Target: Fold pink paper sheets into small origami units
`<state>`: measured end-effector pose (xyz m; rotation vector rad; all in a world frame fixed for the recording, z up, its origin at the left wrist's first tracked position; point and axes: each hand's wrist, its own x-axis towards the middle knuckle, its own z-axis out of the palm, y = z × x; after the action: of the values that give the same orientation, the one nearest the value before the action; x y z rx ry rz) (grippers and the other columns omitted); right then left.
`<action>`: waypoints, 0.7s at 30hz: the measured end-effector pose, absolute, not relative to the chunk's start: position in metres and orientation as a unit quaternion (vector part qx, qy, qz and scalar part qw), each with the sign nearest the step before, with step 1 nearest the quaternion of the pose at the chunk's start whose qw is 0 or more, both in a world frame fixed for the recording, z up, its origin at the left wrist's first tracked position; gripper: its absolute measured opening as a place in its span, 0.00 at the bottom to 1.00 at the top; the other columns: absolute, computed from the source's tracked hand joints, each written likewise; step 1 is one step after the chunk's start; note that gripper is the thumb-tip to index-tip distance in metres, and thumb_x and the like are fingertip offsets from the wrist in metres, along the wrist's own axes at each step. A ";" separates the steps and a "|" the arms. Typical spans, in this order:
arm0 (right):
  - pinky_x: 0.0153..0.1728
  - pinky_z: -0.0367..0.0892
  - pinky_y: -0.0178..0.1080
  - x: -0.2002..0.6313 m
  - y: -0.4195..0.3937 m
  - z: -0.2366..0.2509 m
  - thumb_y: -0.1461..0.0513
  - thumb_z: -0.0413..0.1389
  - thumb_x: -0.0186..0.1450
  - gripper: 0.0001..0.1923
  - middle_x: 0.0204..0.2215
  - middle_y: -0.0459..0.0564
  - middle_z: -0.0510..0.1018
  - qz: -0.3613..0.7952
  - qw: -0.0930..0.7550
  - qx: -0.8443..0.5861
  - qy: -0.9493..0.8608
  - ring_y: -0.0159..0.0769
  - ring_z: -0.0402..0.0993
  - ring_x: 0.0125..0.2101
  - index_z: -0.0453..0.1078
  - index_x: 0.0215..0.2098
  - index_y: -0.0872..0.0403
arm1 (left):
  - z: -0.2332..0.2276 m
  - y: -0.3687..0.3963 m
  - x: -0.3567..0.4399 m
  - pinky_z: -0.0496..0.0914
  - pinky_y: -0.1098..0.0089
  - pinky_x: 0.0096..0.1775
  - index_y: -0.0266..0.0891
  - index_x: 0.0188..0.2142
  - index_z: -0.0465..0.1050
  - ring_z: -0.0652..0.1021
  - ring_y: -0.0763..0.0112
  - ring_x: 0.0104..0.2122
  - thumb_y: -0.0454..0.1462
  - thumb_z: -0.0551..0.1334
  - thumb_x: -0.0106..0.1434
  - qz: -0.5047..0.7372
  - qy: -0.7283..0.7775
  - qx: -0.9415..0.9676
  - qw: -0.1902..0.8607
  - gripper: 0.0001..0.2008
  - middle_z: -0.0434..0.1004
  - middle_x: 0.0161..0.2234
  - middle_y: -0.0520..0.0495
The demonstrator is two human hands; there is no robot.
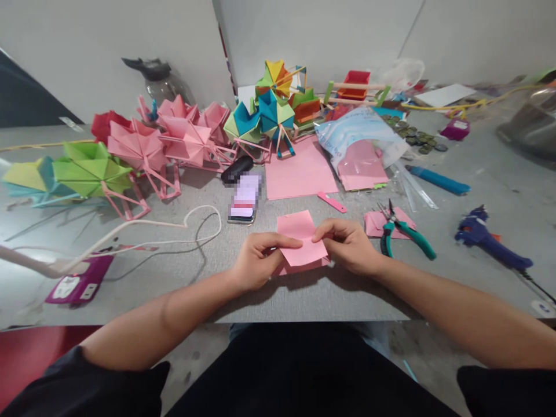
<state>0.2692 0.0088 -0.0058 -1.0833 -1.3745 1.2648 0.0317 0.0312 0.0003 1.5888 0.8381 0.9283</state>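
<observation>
Between my two hands, near the front of the table, is a pink sheet of paper [304,250] with a crease across it. More pink paper shows beneath its lower edge. My left hand [262,259] pinches the left side, its index finger lying along the sheet. On the opposite side my right hand [346,244] grips the edge between thumb and fingers. Just right of that hand, pliers with green handles [407,230] rest on a stack of small pink papers [375,223]. A pink craft knife [332,202] lies beyond the sheet.
Paper wheel models [139,145] crowd the back left. A phone [244,198], a large pink sheet [297,171] and a plastic bag [360,139] lie ahead. Rightward are a blue glue gun [490,240] and a blue cutter [438,179]. A white cable [174,223] and purple box [80,281] sit left.
</observation>
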 end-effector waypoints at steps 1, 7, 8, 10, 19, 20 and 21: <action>0.21 0.64 0.37 0.270 0.009 -0.006 0.57 0.67 0.63 0.04 0.22 0.43 0.75 0.514 0.468 -0.444 -0.565 0.32 0.68 0.20 0.81 0.32 0.47 | 0.002 0.032 0.030 0.78 0.67 0.32 0.44 0.40 0.90 0.85 0.63 0.32 0.35 0.67 0.63 0.382 0.349 0.666 0.538 0.11 0.90 0.37 0.43; 0.22 0.65 0.38 0.274 0.009 -0.007 0.60 0.64 0.63 0.05 0.22 0.45 0.77 0.477 0.456 -0.461 -0.593 0.34 0.69 0.21 0.84 0.33 0.47 | 0.007 0.037 0.026 0.78 0.65 0.37 0.40 0.42 0.89 0.84 0.62 0.35 0.44 0.66 0.67 0.364 0.331 0.684 0.538 0.14 0.90 0.37 0.42; 0.23 0.65 0.38 0.274 0.009 -0.007 0.60 0.63 0.63 0.05 0.23 0.45 0.78 0.471 0.452 -0.462 -0.600 0.34 0.70 0.22 0.84 0.34 0.47 | 0.007 0.037 0.028 0.78 0.66 0.36 0.40 0.41 0.88 0.84 0.63 0.34 0.44 0.67 0.67 0.362 0.343 0.685 0.532 0.13 0.89 0.36 0.42; 0.25 0.67 0.39 0.275 0.008 -0.006 0.60 0.63 0.64 0.06 0.24 0.45 0.79 0.460 0.445 -0.460 -0.615 0.34 0.71 0.23 0.83 0.34 0.47 | 0.006 0.037 0.032 0.77 0.67 0.35 0.39 0.40 0.86 0.83 0.66 0.33 0.41 0.69 0.66 0.362 0.363 0.679 0.525 0.09 0.88 0.35 0.43; 0.35 0.76 0.42 0.274 0.006 -0.003 0.53 0.72 0.63 0.29 0.38 0.50 0.85 0.500 0.455 -0.442 -0.590 0.39 0.81 0.32 0.72 0.59 0.49 | 0.005 0.029 0.037 0.75 0.73 0.28 0.43 0.64 0.62 0.83 0.69 0.27 0.38 0.74 0.65 0.390 0.368 0.565 0.627 0.33 0.86 0.34 0.50; 0.35 0.76 0.42 0.272 0.006 -0.004 0.52 0.73 0.63 0.26 0.36 0.49 0.85 0.497 0.452 -0.456 -0.584 0.40 0.81 0.32 0.74 0.55 0.49 | 0.005 0.028 0.037 0.75 0.73 0.28 0.43 0.68 0.57 0.83 0.70 0.27 0.38 0.74 0.64 0.394 0.363 0.566 0.626 0.39 0.87 0.34 0.50; 0.34 0.76 0.42 0.271 0.006 -0.004 0.51 0.73 0.63 0.21 0.34 0.49 0.84 0.490 0.447 -0.471 -0.582 0.39 0.81 0.31 0.77 0.49 0.50 | 0.005 0.027 0.038 0.75 0.74 0.29 0.44 0.72 0.53 0.83 0.71 0.26 0.37 0.74 0.64 0.396 0.360 0.570 0.624 0.43 0.87 0.34 0.50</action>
<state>0.2709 0.0063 -0.0042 -1.1666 -1.4408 1.2125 0.0376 0.0270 0.0054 1.3092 0.8262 0.9083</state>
